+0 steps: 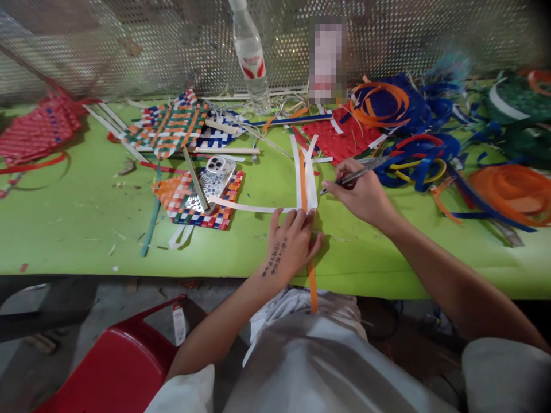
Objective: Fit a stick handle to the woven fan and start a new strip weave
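White strips (313,192) and an orange strip (303,178) lie side by side on the green table, crossed near their lower part by a long white strip (253,209) that runs left. My left hand (289,244) lies over the crossing with its fingers spread, the fingertips pressing on the strips. The orange strip passes under it and hangs over the table's front edge. To the right of the strips, my right hand (359,186) is closed on a thin metal tool (350,175), whose tip points left and down toward the strips.
On the left of the green table (116,246), a phone (215,178) rests on a woven piece (226,212). A bottle (253,63) stands at the back. Coiled strips (512,192) and a red woven piece (348,137) lie right. A red chair (120,367) is below left.
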`<state>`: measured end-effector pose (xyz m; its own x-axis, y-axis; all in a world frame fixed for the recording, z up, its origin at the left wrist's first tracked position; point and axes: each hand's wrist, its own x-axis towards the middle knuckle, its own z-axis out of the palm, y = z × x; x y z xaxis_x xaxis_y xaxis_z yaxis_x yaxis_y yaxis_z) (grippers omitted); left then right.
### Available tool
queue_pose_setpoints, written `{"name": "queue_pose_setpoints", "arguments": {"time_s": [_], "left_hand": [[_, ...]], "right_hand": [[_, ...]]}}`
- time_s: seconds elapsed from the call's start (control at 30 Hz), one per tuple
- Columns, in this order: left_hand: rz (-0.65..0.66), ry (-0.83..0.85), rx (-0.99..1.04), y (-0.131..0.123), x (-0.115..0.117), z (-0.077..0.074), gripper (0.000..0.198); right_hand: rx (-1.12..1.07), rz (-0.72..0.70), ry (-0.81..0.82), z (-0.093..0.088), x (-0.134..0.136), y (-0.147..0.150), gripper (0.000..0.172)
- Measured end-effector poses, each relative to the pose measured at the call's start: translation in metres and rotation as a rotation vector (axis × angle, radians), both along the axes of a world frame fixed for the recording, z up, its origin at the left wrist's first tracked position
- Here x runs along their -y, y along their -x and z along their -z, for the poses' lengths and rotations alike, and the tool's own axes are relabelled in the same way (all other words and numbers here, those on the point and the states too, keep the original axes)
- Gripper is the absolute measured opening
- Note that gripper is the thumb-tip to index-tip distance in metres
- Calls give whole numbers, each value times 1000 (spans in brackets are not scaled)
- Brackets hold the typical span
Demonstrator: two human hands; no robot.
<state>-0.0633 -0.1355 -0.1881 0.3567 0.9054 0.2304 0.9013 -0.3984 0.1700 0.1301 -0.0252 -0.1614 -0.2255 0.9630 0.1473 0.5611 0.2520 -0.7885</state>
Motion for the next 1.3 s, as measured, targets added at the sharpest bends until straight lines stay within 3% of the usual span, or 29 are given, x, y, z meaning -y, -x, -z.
{"name": "queue_pose_setpoints", "arguments": {"time_s": [0.17,0.43,0.77,1.1,1.3], "left_hand": [[1,10,1,-1,0,-1,50],[9,9,-2,-1,-1,-3,50],[6,-2,3,-2,0,1,53],[8,18,13,-1,0,2,51],[20,15,-1,0,0,1,52]], "right_hand": [[-4,-199,48,4,2,-7,30],[93,-321,45,0,-7,-5,26],[299,-366,-16,-8,-8,3,17],[261,-297,51,-16,3,14,30],[255,-290,43,-14,2,11,27]]}}
